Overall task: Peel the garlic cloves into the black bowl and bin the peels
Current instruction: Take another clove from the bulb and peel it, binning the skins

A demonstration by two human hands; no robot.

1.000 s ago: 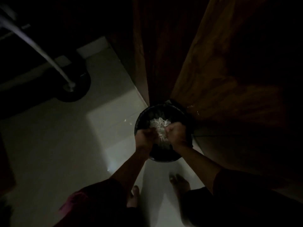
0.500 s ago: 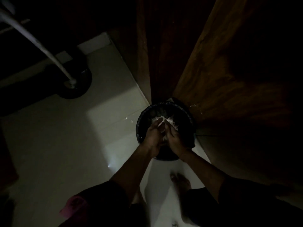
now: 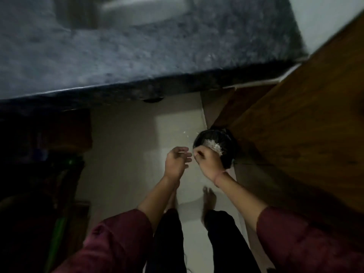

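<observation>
Head view: dim, looking down past both forearms at a bin (image 3: pixel 226 157) with a black liner.
Bin: it stands on a pale floor (image 3: pixel 128 154) against a wooden panel (image 3: pixel 295 115), below and in front of a dark counter (image 3: pixel 137 56).
Peels (image 3: pixel 214 147): a white papery heap lies inside the bin, toward its far side.
Scraps (image 3: pixel 185 133): a few pale flecks lie on the floor just left of the bin, outside it.
Left hand (image 3: pixel 176 163): it is just left of the bin and not over it. The fingers are loosely curled and slack, with nothing visible in them.
Right hand (image 3: pixel 208 164): it is over the bin's near rim with its fingers curled in. A pale fleck shows at the fingertips, but I cannot tell whether it pinches a peel or is only clenched.
Bowl and cloves: neither is in view.
Step in hand: judged to be shedding the last peels into the bin.
Doing it well: keep both hands over the bin's mouth, not beside it, since papery skins drift. Rub the fingers together low inside the rim so clinging bits fall in, then check the palms.
Left to do: probably picking up the scraps beside the bin and dropping them in.
</observation>
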